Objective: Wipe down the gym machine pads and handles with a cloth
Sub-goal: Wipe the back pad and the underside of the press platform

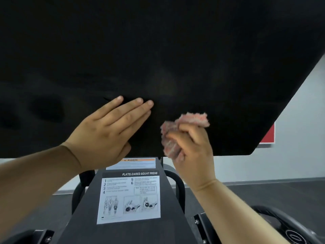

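A large black pad (158, 50) of the gym machine fills the upper part of the head view, tilted toward me. My left hand (109, 131) lies flat against its lower part, fingers straight and together. To the right, my right hand (190, 152) grips a crumpled pink cloth (177, 131) and holds it against the pad near its bottom edge. The cloth bunches out above and to the left of my fingers.
Below the pad a dark metal frame beam (128, 231) carries a white instruction label (130, 198) reading "PLATELOADED SQUAT PRESS" and an orange warning sticker (135, 162). Curved black bars (179, 187) flank it. A weight plate (288, 229) sits low right; a red wall sign (269, 136) shows behind.
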`<act>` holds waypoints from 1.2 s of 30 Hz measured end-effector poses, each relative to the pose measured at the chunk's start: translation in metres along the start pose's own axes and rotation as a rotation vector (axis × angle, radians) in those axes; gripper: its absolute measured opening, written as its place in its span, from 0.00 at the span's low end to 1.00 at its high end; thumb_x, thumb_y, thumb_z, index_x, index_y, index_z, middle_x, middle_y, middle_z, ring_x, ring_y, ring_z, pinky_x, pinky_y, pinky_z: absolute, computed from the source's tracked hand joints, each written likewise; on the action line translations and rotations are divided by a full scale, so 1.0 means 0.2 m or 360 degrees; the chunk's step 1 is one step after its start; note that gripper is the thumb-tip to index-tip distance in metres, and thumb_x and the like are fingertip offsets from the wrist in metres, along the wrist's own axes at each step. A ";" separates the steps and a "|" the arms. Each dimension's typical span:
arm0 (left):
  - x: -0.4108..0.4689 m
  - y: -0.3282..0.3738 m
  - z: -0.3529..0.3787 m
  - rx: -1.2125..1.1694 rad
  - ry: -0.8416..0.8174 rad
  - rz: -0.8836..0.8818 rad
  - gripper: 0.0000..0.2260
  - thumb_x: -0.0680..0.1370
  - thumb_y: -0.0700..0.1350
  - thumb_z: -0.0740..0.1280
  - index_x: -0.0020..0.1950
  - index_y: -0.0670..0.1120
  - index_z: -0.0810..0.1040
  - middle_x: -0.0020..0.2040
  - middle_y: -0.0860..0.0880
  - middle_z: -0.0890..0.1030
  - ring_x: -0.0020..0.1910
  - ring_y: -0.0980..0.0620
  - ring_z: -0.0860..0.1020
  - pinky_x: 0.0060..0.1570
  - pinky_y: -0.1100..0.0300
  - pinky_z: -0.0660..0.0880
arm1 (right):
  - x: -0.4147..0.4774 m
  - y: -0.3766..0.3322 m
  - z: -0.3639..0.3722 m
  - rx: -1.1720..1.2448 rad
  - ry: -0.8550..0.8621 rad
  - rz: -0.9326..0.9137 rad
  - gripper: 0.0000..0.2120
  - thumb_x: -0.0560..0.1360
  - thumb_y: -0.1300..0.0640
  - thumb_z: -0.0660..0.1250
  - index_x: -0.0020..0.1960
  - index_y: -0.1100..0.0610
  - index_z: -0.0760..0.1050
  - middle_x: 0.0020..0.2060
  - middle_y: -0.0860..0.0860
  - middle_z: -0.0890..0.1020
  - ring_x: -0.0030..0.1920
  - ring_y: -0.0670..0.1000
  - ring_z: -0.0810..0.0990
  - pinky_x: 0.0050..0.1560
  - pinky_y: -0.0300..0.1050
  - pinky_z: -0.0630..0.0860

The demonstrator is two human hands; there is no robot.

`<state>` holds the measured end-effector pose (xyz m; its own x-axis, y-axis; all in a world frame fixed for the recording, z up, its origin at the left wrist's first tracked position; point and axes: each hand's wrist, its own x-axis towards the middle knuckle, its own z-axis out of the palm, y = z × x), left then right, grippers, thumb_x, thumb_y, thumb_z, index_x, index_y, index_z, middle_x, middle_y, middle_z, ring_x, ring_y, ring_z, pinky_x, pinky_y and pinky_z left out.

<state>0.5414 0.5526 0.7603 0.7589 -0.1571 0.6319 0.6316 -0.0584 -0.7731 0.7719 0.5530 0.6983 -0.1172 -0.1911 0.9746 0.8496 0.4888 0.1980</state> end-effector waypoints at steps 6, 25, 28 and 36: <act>-0.01 -0.01 -0.06 0.0048 -0.0097 0.0054 0.28 0.77 0.43 0.56 0.77 0.37 0.63 0.78 0.41 0.61 0.76 0.43 0.61 0.76 0.45 0.57 | -0.30 0.03 -0.06 -0.0069 -0.0520 0.0161 0.18 0.60 0.72 0.78 0.46 0.56 0.83 0.48 0.49 0.79 0.53 0.50 0.78 0.43 0.47 0.83; -0.14 -0.18 -0.18 0.0020 -0.0184 -0.0190 0.30 0.74 0.43 0.57 0.77 0.36 0.62 0.78 0.40 0.60 0.77 0.42 0.60 0.76 0.44 0.57 | 0.12 -0.28 -0.01 0.0143 -0.0159 0.0035 0.18 0.65 0.72 0.73 0.51 0.57 0.83 0.51 0.47 0.75 0.46 0.53 0.77 0.48 0.49 0.78; -0.18 -0.20 -0.17 0.0026 -0.0174 -0.0167 0.31 0.74 0.43 0.59 0.77 0.37 0.62 0.78 0.40 0.60 0.77 0.43 0.60 0.75 0.44 0.58 | 0.42 -0.36 0.00 0.0142 0.0245 0.0077 0.14 0.69 0.69 0.73 0.52 0.58 0.84 0.51 0.54 0.79 0.48 0.56 0.77 0.52 0.47 0.75; -0.27 -0.21 -0.14 0.0039 -0.0247 -0.0166 0.31 0.75 0.43 0.57 0.78 0.37 0.60 0.79 0.41 0.59 0.77 0.43 0.60 0.75 0.44 0.59 | -0.04 -0.24 0.14 0.0000 -0.0402 -0.0099 0.15 0.63 0.69 0.73 0.47 0.56 0.83 0.47 0.49 0.79 0.45 0.55 0.77 0.45 0.50 0.78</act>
<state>0.4692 0.5354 0.7559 0.7033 0.0026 0.7109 0.7104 -0.0422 -0.7026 0.7167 0.5547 0.6843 -0.2939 -0.0021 0.9558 0.8369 0.4825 0.2584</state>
